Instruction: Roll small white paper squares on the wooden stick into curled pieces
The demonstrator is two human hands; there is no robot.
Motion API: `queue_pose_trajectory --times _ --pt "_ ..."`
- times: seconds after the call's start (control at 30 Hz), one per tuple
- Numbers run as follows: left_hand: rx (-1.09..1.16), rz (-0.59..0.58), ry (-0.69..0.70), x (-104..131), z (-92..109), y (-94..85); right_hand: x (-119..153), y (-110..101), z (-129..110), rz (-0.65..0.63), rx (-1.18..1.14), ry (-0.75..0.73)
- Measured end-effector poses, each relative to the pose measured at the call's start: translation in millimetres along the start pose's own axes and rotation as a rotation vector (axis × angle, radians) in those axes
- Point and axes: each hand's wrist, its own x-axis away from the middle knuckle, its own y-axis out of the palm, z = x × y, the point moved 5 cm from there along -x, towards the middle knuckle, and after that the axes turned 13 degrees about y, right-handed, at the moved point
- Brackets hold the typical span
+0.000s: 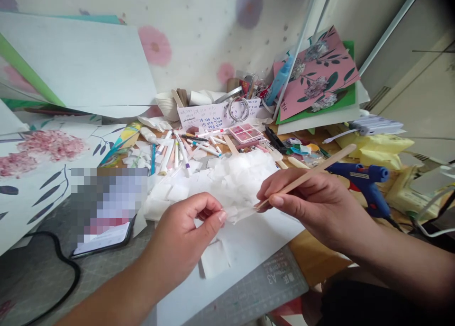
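Note:
My left hand (190, 233) pinches the edge of a thin, translucent white piece of tissue paper (239, 214) between thumb and fingertips. A flat wooden craft stick (316, 170) is gripped in my right hand (313, 205), slanting up to the right. Its lower tip meets the right end of the tissue. Just behind both hands lies a heap of white tissue pieces (245, 172). Below them a white sheet of paper (202, 300) rests on a grey cutting mat (280, 274), with a small white square (215, 259) on it.
A phone (106, 221) lies at left by a black cable (71, 259). Markers (183, 153) and a pink palette (246, 133) sit behind the heap. At right is a blue glue gun (368, 184). Flower pictures stand left and right (320, 79).

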Motion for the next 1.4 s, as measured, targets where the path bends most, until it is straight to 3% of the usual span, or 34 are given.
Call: queue_pose_trajectory --times 0.23,0.53,0.67,0.77,0.9,1.03,1.17,1.3,1.4 --pt "-0.040 0.026 -0.007 -6.6 -9.9 -1.4 7.3 -13.9 11.6 0.010 -0.082 0.051" --pt "-0.225 0.127 0.002 -13.1 -15.3 -12.6 7.3 -10.7 11.4 -0.019 -0.203 0.088" --pt "-0.284 0.114 0.185 -6.8 -0.5 -10.1 5.3 -4.0 7.8 -0.052 -0.185 0.042" --pt "-0.226 0.013 0.332 -1.7 7.8 -0.6 4.0 1.1 6.4 -0.068 -0.194 0.028" --pt "-0.052 -0.119 0.201 -1.7 3.3 14.7 2.6 9.3 1.5 -0.109 -0.273 0.004" --pt "0.048 -0.049 0.098 -7.7 -1.3 19.3 0.4 13.6 -3.5 -0.121 -0.286 -0.031" --pt "-0.021 0.037 0.091 -12.0 -5.0 8.8 -0.6 9.0 -1.4 -0.071 -0.251 -0.047" --pt "-0.076 -0.015 0.200 -7.6 2.6 -1.1 0.9 8.2 0.3 -0.063 -0.237 -0.036" --pt "0.193 -0.104 0.229 -0.1 7.7 3.0 2.8 12.0 -3.9 -0.088 -0.191 -0.035"
